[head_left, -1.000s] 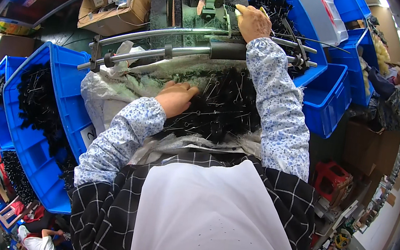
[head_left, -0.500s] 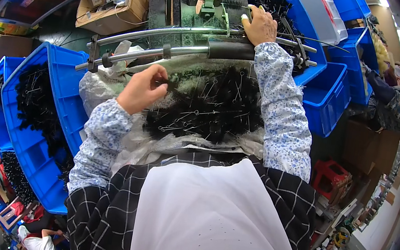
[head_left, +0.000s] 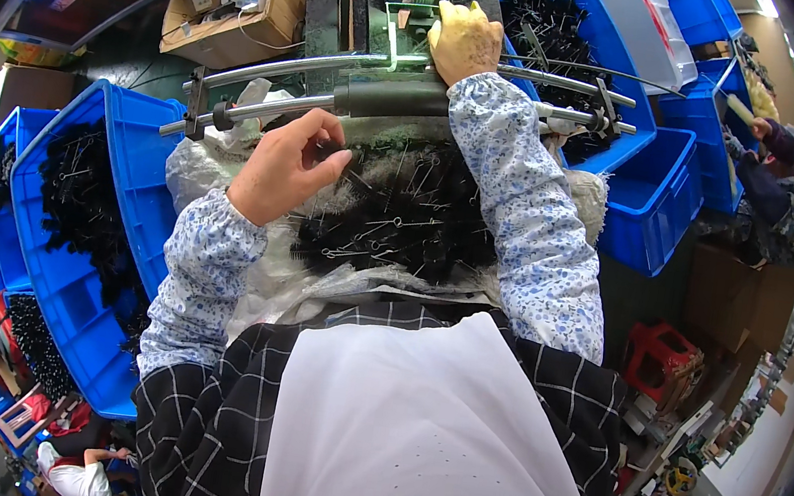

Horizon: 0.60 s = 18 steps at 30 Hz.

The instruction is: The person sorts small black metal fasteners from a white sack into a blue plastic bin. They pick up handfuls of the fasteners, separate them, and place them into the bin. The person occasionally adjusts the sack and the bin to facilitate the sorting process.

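Observation:
My left hand (head_left: 289,169) is closed, thumb and fingers pinched on a small black wire brush (head_left: 328,151), whose thin metal stem points out to the right. Below it, a heap of black wire brushes (head_left: 401,218) with looped metal stems lies on whitish plastic sheeting (head_left: 278,273). Farther forward, my right hand (head_left: 466,44) is closed over a part of the green machine (head_left: 412,19), just behind its curved metal rails (head_left: 275,110); what its fingers grip is hidden. A dark sleeve (head_left: 392,97) sits on the front rail, left of my right wrist.
Blue bins of black brushes stand at left (head_left: 130,183) and far right (head_left: 586,32). Near the latter is a smaller blue bin (head_left: 658,207). A cardboard box (head_left: 231,25) stands at the back left, a red stool (head_left: 660,361) to the right. Another person (head_left: 791,190) works at the far right.
My right hand has moved left along the rails, and the dark sleeve has shifted left with it. My left hand stays near the same place; a thin stem now shows beside its fingertips.

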Each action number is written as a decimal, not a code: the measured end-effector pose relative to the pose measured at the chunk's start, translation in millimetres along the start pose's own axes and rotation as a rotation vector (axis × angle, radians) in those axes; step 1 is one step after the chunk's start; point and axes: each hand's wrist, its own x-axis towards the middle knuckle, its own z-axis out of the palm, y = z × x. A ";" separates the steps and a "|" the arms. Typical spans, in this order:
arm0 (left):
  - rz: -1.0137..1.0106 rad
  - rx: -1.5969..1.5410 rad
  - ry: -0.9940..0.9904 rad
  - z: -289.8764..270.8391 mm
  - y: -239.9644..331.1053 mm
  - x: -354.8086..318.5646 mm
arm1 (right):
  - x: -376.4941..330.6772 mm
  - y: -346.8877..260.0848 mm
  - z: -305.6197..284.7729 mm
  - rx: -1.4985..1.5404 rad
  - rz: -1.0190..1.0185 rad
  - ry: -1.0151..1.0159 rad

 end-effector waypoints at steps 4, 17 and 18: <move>0.070 -0.021 0.061 -7.8 -7.3 -4.5 | -1.6 20.9 -9.2 -0.017 0.059 -0.092; 0.206 -0.034 -0.030 0.3 5.3 12.1 | 15.9 120.7 -14.9 -0.031 0.035 -0.291; 0.204 -0.049 -0.025 2.6 3.3 12.2 | 18.5 121.7 -23.3 -0.020 0.060 -0.325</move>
